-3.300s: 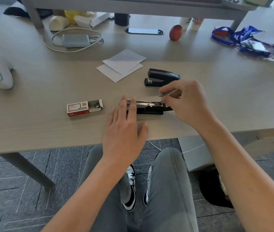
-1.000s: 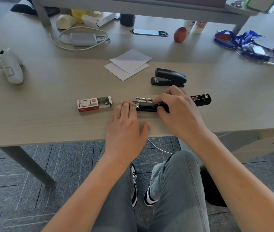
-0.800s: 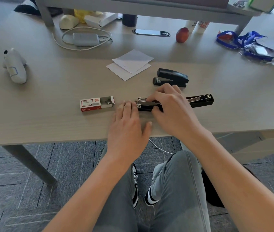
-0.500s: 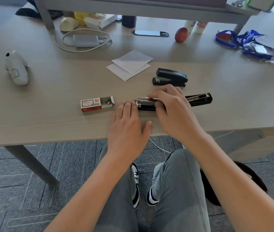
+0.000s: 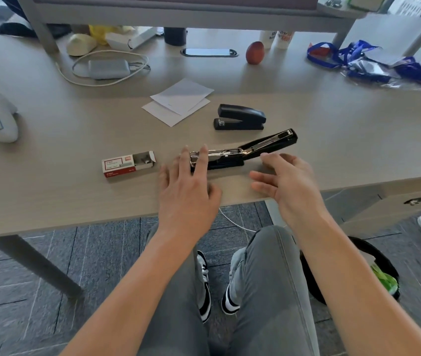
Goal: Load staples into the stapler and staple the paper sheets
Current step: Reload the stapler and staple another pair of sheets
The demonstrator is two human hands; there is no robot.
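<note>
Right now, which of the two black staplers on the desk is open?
The nearer stapler, under the left hand fingertips: its top arm is swung back to the right, exposing the metal channel. The farther stapler, near the paper sheets, is closed.

Two staplers lie on the desk point(image 5: 50, 176): an opened stapler point(image 5: 242, 152) near the centre and a closed stapler point(image 5: 240, 117) at its 12 o'clock. There are two paper sheets point(image 5: 181, 101) overlapping at 11 o'clock and one staple box point(image 5: 127, 164) at 9 o'clock. Two hands show, the left hand point(image 5: 187, 191) and the right hand point(image 5: 289, 186), and one reddish egg-shaped thing point(image 5: 254, 52) sits far off at 12 o'clock.
</note>
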